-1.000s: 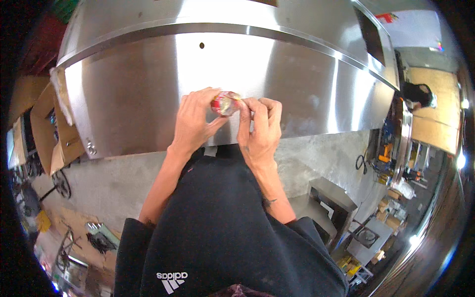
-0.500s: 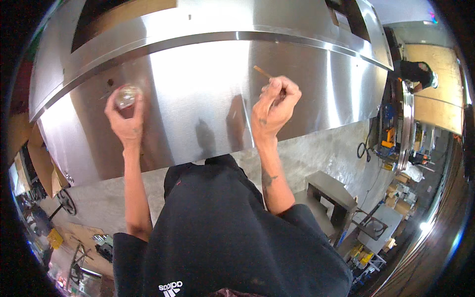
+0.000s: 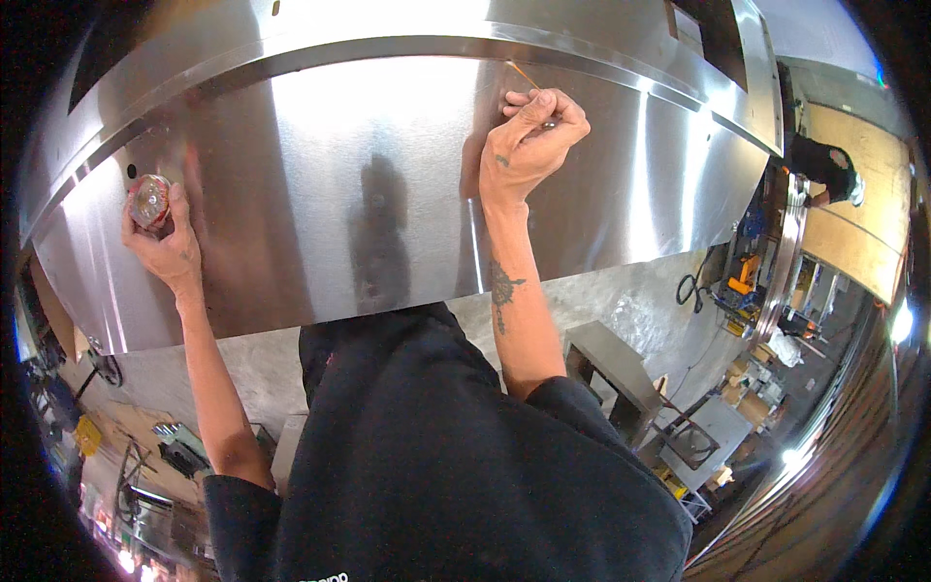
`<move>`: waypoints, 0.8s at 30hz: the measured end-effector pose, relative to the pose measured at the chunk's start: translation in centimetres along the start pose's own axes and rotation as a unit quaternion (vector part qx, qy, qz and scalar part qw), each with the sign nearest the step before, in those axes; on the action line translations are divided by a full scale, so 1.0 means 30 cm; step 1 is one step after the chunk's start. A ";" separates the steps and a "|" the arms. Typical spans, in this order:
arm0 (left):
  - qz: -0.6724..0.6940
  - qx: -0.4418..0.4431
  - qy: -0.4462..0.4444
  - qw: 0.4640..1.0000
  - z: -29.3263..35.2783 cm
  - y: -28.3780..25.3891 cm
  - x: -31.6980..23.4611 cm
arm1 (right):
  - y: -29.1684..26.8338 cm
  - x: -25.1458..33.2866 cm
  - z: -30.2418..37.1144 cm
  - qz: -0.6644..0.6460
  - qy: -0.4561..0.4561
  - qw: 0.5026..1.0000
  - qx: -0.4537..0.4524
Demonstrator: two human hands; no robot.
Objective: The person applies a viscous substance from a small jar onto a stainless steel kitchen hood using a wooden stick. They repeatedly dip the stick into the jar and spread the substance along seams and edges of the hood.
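Note:
My left hand (image 3: 173, 244) is closed around a small round clear container (image 3: 150, 201) with red on its sides, held over the left part of a shiny steel panel (image 3: 335, 116). Whatever is inside the container cannot be made out. Farther right, my right hand (image 3: 531, 145) pinches a thin orange-brown stick (image 3: 523, 74). Its far tip points up and left, close to the bent steel ledge (image 3: 388, 47) along the panel's far side. A small silvery end shows between the fingers of this hand.
A dark round hole (image 3: 132, 172) is in the panel near the container. Below the panel's near edge, a steel frame (image 3: 611, 373) stands on the concrete floor (image 3: 621, 296). At the far right, a person in dark clothing (image 3: 824, 167) is beside a plywood sheet (image 3: 858, 233).
My left hand has moved left with the container. The right hand has gone farther from me, bringing the stick up to the ledge. The whole view has also shifted.

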State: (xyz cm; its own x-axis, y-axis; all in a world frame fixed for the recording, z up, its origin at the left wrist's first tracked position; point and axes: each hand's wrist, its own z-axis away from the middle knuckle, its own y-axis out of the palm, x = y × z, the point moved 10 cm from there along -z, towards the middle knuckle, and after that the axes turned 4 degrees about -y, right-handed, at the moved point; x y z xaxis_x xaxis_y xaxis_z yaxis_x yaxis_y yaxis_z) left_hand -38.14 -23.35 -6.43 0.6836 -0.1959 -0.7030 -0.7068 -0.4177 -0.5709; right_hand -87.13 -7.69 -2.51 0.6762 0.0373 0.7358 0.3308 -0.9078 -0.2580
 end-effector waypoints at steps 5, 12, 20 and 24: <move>-0.036 -0.024 0.054 0.998 0.002 -0.006 -0.030 | 0.007 0.001 -0.001 0.009 -0.007 1.000 -0.006; 0.012 -0.020 0.023 0.999 0.001 -0.008 -0.022 | 0.010 -0.002 0.000 0.015 -0.020 1.000 -0.005; -0.027 -0.017 0.032 0.999 -0.003 -0.010 -0.031 | 0.011 -0.005 -0.002 0.023 -0.021 1.000 -0.003; 0.008 -0.014 0.021 1.000 0.001 -0.007 -0.027 | 0.013 0.002 -0.004 0.024 -0.025 0.999 -0.005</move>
State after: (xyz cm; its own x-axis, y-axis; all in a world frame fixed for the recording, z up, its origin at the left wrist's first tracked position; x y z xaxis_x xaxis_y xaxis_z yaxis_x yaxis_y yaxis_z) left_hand -38.55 -23.07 -5.75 0.6795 -0.2395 -0.6934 -0.7129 -0.4387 -0.5471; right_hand -87.05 -8.09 -2.49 0.7240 0.0136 0.6897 0.2898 -0.9133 -0.2862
